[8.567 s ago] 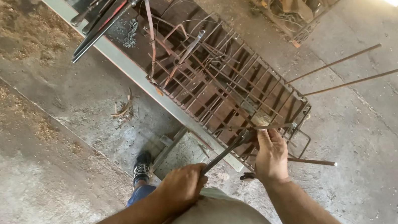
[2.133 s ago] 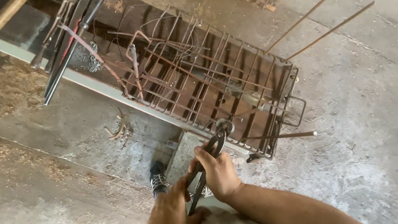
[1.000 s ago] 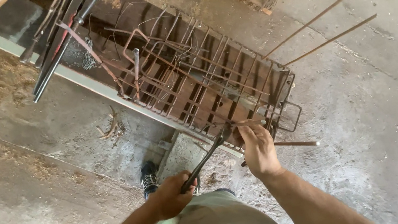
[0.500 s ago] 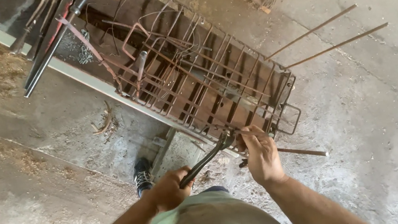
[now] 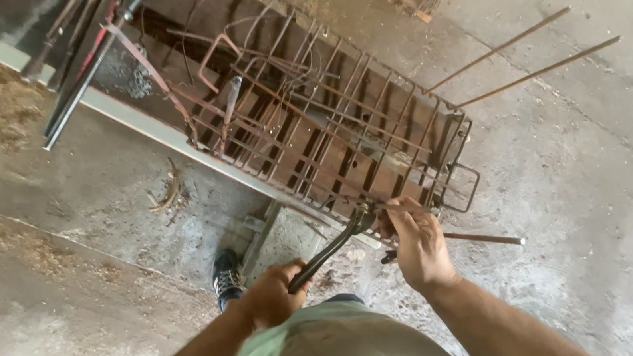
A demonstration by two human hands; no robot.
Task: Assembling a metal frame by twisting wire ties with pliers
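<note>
The rusty rebar cage [image 5: 327, 132] is lying across a metal beam [image 5: 123, 113], raising its near end to working height. The left hand [image 5: 270, 292] is gripping the pincers [image 5: 329, 249], jaws at the cage's corner, while the right hand [image 5: 418, 242] is pinching a bar there. Half a second ago, the right hand was sitting slightly lower.
</note>
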